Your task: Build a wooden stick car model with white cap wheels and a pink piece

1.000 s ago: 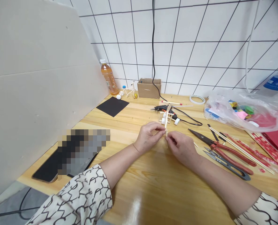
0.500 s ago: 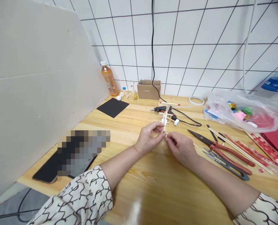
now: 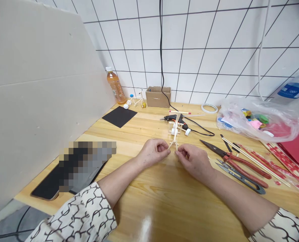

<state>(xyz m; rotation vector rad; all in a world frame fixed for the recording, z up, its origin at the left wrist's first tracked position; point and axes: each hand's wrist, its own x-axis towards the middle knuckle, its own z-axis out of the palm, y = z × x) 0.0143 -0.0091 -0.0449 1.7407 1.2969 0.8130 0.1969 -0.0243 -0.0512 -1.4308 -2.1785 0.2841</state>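
Note:
Over the middle of the table is a small model made of thin wooden sticks [image 3: 175,134], with white round pieces [image 3: 174,131] like caps on it. Its near end splits into two short sticks. My left hand [image 3: 154,152] pinches the left stick between thumb and fingers. The tip of the right stick is held by my right hand [image 3: 196,159], also in a pinch. Just beyond the model lies a black glue gun [image 3: 173,117], partly hidden by it.
Pliers with red handles [image 3: 242,164], thread snips [image 3: 242,176] and long sticks [image 3: 255,161] lie at right. Behind them is a plastic bag of colourful caps [image 3: 260,121]. A second stick model [image 3: 138,99], drink bottle [image 3: 115,87], cardboard box [image 3: 158,97], black sheet [image 3: 119,116] and phone [image 3: 48,181] stand left.
My left hand has moved left and slightly toward me, from the model's joint onto its left stick. My right hand stays at the right stick. The view has shifted slightly.

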